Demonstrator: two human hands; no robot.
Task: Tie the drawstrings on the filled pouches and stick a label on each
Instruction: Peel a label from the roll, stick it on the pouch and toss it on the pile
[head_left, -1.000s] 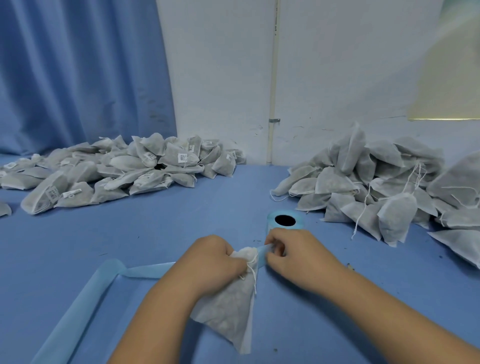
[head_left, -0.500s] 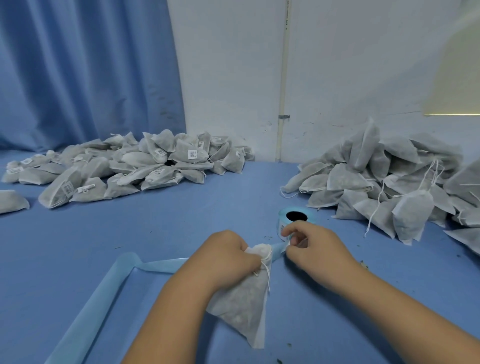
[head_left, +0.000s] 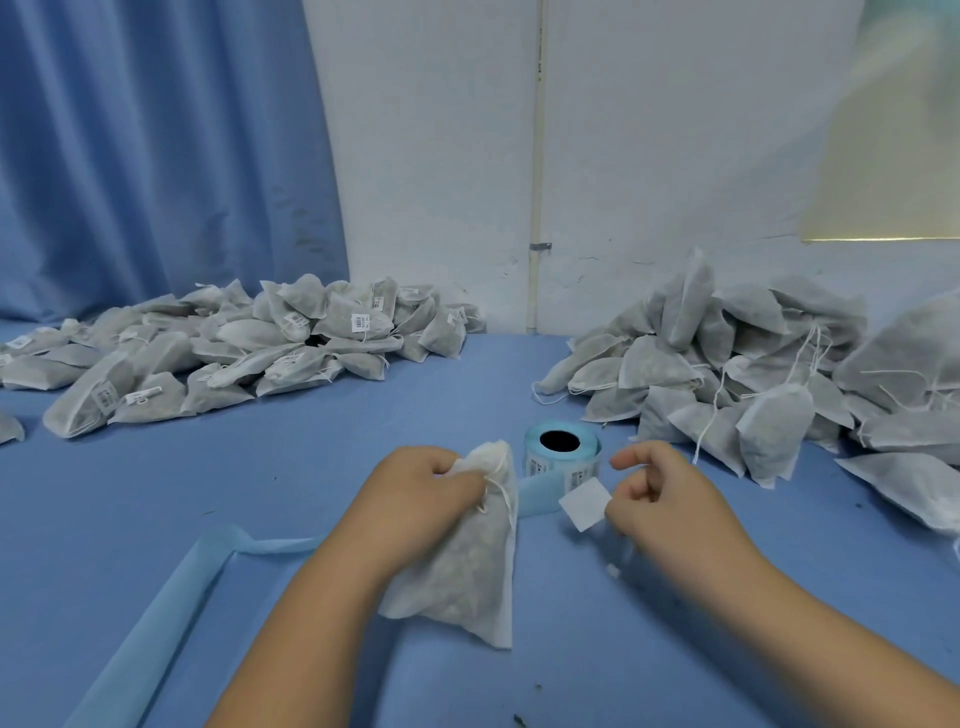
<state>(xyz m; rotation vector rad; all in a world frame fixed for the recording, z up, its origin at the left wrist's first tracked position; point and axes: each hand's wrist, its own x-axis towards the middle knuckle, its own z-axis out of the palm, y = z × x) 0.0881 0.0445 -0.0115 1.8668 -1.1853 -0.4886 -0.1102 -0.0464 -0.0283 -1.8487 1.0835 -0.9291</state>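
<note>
A filled grey-white pouch (head_left: 467, 566) hangs just above the blue table, its gathered neck gripped by my left hand (head_left: 421, 499). A thin white drawstring (head_left: 501, 491) dangles at the neck. My right hand (head_left: 660, 499) pinches a small white label (head_left: 585, 503), held in the air to the right of the pouch and apart from it. Behind both hands stands the blue label roll (head_left: 561, 452), upright on the table.
A blue backing strip (head_left: 171, 608) runs from the roll leftward and down to the front edge. A pile of labelled pouches (head_left: 249, 348) lies at the back left. A pile of unlabelled pouches (head_left: 753, 374) with loose strings fills the back right. A blue curtain (head_left: 156, 156) and white wall (head_left: 623, 156) stand behind.
My right hand has pulled away from the roll to the right with a white label peeled off and pinched in its fingers. The left hand still grips the pouch neck.
</note>
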